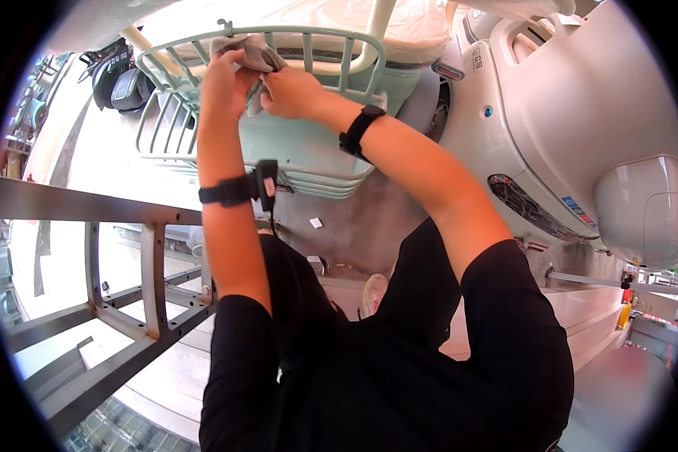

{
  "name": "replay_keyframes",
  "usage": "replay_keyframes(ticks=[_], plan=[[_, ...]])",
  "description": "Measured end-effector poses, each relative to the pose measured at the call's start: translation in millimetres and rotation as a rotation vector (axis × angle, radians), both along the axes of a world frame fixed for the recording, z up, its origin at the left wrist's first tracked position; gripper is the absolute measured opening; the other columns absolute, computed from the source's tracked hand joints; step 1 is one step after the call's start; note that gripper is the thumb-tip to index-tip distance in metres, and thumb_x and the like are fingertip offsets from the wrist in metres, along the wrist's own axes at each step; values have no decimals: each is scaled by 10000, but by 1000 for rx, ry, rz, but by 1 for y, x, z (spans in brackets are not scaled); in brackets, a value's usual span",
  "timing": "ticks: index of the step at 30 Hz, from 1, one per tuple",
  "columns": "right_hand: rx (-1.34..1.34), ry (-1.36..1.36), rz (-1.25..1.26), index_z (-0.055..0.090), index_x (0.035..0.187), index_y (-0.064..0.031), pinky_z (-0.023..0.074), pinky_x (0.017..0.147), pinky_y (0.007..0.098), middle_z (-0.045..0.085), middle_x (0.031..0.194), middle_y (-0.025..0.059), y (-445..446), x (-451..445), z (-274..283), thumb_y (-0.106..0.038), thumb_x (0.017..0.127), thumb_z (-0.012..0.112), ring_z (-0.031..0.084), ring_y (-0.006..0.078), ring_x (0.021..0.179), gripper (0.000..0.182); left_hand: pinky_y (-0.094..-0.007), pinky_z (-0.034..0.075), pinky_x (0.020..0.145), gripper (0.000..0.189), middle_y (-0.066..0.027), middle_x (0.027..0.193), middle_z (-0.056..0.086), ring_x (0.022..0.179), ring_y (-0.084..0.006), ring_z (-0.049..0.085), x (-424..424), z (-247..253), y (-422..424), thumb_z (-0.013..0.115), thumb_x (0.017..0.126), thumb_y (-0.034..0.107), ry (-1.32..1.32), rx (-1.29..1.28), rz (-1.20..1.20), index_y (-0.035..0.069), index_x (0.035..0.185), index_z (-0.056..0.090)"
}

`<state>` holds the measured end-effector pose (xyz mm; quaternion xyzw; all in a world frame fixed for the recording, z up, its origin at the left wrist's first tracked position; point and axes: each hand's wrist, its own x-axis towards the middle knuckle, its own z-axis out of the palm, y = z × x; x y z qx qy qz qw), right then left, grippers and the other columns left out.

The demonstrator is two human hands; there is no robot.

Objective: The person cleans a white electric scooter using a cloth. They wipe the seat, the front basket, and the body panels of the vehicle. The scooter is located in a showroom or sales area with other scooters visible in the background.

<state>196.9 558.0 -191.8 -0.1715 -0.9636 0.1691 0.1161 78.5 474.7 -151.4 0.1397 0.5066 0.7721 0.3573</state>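
Note:
A mint-green metal basket (322, 169) with a barred backrest stands before me. My left hand (223, 85) grips a grey cloth (254, 51) at the basket's upper rail (322, 31). Beside it, my right hand (294, 93) is closed on the same cloth from the right. Part of the cloth drapes over the bars and hangs down between my hands. Both hands cover some of the bars behind them. Behind the rail is a seat (412, 25) wrapped in clear plastic.
To the right stands a pale vehicle body (542, 113) with a tail light (534, 206). A bare steel frame (147, 282) rises close on my left. Scraps of litter, one a white piece (316, 223), lie on the floor. A dark scooter (121, 85) is at the far left.

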Motion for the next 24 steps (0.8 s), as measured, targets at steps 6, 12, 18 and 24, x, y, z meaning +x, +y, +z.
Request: replay_keyframes(ticks=[6, 12, 18, 24], plan=[[-402, 174, -432, 728, 869, -101, 572, 709, 420, 730, 843, 138, -10, -22, -2, -390, 839, 607, 717, 317, 813, 315, -332, 506, 855, 351, -91, 1095, 640, 985, -212, 631, 59, 15, -3, 542, 913, 87, 44, 21, 109, -14, 1245, 594], [-442, 325, -498, 682, 1046, -169, 556, 672, 425, 728, 851, 123, 4, -20, -18, -391, 861, 588, 709, 337, 803, 303, -255, 461, 805, 376, -81, 1086, 639, 891, -132, 604, 90, 1, 3, 456, 797, -38, 160, 9, 212, -25, 1084, 699], [-465, 472, -38, 649, 1068, -139, 547, 723, 418, 719, 939, 111, 28, 11, -40, -352, 812, 646, 693, 329, 897, 333, -269, 492, 727, 214, -257, 1343, 559, 970, -230, 656, 89, -22, 26, 469, 756, -19, 1051, -159, 475, -54, 744, 680], [-664, 53, 111, 666, 990, -86, 541, 732, 429, 703, 885, 147, 48, 41, -56, -340, 813, 636, 681, 350, 849, 311, -284, 489, 634, 141, -251, 1148, 683, 846, -257, 687, 113, 0, 37, 511, 697, 17, 966, -215, 396, -31, 671, 641]])
